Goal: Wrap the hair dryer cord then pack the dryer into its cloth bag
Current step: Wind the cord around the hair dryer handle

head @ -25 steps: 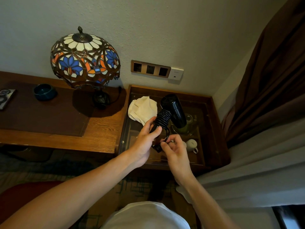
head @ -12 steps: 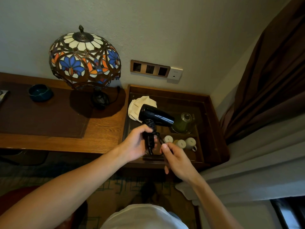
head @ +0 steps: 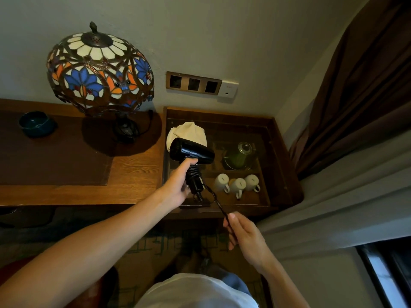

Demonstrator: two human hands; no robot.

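Note:
My left hand grips the handle of the black hair dryer, whose barrel lies sideways above the wooden tray. Cord is coiled around the handle and the plug hangs below it. A stretch of black cord runs taut from the handle down and right to my right hand, which pinches it. The cream cloth bag lies crumpled in the tray's back left corner, partly hidden behind the dryer.
The recessed wooden tray holds a green glass teapot and three white cups. A stained-glass lamp and a dark bowl stand on the desk at left. Curtains hang at right; wall sockets above.
The dryer has turned from upright to barrel sideways and shifted left. My right hand has pulled away down and right, drawing a length of cord out taut from the handle.

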